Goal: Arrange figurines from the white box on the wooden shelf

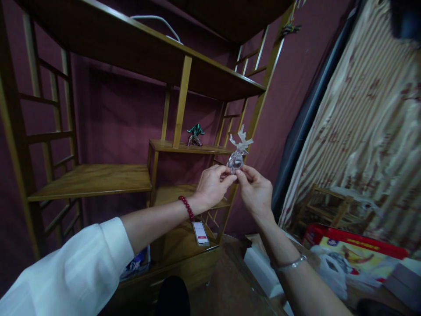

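Observation:
A clear deer figurine (235,160) with branching, frosted-looking antlers is held upright in front of the wooden shelf unit (182,101). My left hand (213,184) pinches its base from the left, a dark red bead bracelet at the wrist. From the right, my right hand (255,189) grips the same base between thumb and fingers; a silvery bracelet circles that wrist. The fingertips of both hands nearly meet under the figurine and hide its lowest part. Behind it, on a small middle shelf, stands a shiny green and reddish figurine (195,135).
A phone (200,233) with a lit screen lies on the lower shelf. At the right are a striped curtain (332,131), a small wooden stool-like frame (324,205), a red and yellow box (358,250), plastic bags and white boxes (263,268). A white cable (158,18) rests on the upper shelf.

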Demonstrator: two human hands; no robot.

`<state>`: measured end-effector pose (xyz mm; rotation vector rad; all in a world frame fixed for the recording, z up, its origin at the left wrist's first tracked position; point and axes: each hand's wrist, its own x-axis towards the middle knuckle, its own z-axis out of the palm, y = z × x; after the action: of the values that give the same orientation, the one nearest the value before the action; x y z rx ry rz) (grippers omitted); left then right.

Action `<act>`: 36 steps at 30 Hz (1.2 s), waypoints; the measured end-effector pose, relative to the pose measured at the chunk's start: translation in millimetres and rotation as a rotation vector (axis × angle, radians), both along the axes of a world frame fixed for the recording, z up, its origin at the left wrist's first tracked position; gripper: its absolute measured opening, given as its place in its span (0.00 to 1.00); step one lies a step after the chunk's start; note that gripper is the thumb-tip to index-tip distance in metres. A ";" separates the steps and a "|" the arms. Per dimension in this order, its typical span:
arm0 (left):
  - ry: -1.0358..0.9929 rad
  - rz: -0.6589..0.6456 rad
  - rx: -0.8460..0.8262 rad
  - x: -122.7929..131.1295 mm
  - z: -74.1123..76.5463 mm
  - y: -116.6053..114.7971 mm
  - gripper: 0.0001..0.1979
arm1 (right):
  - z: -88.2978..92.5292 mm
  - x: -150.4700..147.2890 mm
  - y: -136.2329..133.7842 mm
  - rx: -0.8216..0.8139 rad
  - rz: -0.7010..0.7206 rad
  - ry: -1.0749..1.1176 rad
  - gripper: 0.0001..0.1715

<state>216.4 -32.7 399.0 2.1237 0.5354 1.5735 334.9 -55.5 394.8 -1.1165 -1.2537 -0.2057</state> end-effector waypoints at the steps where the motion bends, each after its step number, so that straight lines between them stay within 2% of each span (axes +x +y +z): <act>1: 0.007 0.001 0.008 1.3 3.4 2.7 0.07 | 4.2 1.2 2.0 -0.002 -0.003 -0.009 0.18; 7: 0.039 0.020 0.037 10.2 19.9 20.6 0.07 | 22.7 9.6 18.2 -0.013 -0.044 -0.066 0.17; 14: 0.061 0.062 0.037 17.8 35.6 34.2 0.07 | 37.2 16.2 34.5 0.003 -0.031 -0.076 0.18; 25: 0.121 0.119 0.033 22.4 64.1 56.2 0.08 | 62.4 27.8 63.8 -0.012 -0.108 -0.142 0.15; 32: 0.136 0.172 0.053 26.3 74.9 77.9 0.10 | 74.8 33.9 84.9 -0.033 -0.165 -0.178 0.12; 36: 0.157 0.198 0.067 29.6 78.0 87.0 0.11 | 77.0 40.0 98.0 -0.038 -0.142 -0.187 0.12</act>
<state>246.1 54.3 476.9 2.3193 0.7768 1.5543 374.9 42.5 471.8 -1.2430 -1.3481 -0.4025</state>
